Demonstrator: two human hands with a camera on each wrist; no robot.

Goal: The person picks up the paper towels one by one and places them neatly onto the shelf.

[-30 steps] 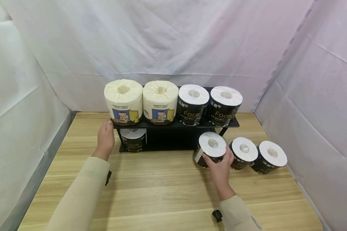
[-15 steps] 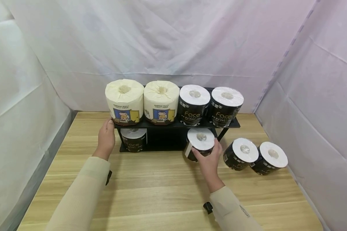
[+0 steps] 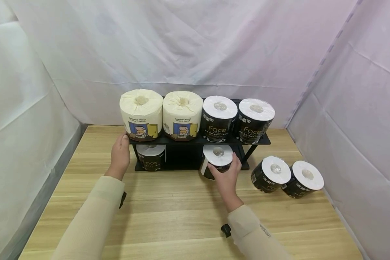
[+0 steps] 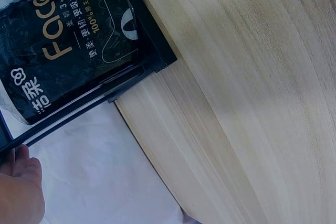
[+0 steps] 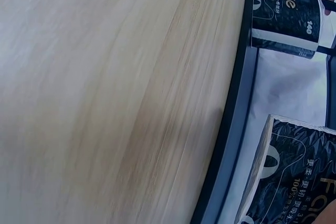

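My right hand (image 3: 226,177) grips a black-wrapped toilet paper roll (image 3: 218,154) with a white top, thumb on its left side and fingers on its right. This roll is at the front of the lower shelf of a black two-tier rack (image 3: 182,166), right of centre; it shows large in the right wrist view (image 5: 294,182). My left hand (image 3: 120,156) holds the rack's upper left corner. Just right of it, on the lower shelf, stands another black-wrapped roll (image 3: 151,159), its "Face" lettering visible in the left wrist view (image 4: 68,30).
Two cream-wrapped rolls (image 3: 141,115) and two black-wrapped rolls (image 3: 219,119) line the upper shelf. On the wooden table (image 3: 169,216), right of the rack, stand a roll (image 3: 269,177) and, beside it, another roll (image 3: 303,180). White cloth (image 3: 182,43) encloses the back and sides.
My right hand has carried its roll leftward and back from beside the two table rolls to the lower shelf. My left hand has stayed at the rack's corner.
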